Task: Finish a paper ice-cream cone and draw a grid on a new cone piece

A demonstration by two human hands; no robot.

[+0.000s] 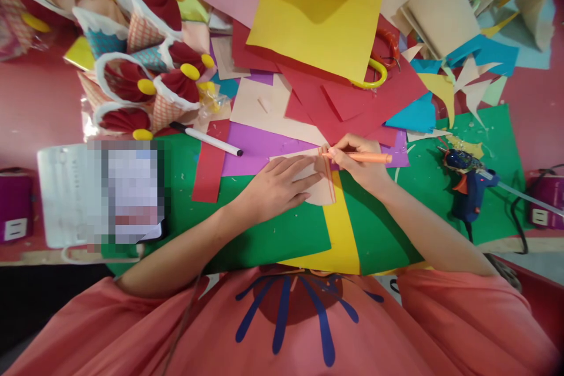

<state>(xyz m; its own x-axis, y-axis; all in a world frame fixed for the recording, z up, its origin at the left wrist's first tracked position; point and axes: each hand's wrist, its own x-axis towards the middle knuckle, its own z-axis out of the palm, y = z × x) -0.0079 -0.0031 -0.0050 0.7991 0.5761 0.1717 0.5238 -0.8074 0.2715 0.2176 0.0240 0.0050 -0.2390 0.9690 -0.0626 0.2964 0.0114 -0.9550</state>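
My right hand (359, 164) grips an orange marker (370, 157), its tip at the upper right part of a cream paper piece (319, 191). Orange lines run along the right side of that paper. Fingers spread, my left hand (282, 185) lies flat on the paper and covers much of its left part. Beneath are green sheets (273, 235), a yellow strip (346, 235) and a purple sheet (251, 147). A white marker with a black tip (215, 141) lies left of the hands, across a red paper strip (207, 182).
A blue glue gun (469, 194) stands at right with its cord. A phone (134, 194) and white box (61, 194) are at left. Fabric cones (127, 76) crowd the back left. Scissors (374, 75) lie partly under yellow paper (321, 12); paper scraps (476, 82) fill the back right.
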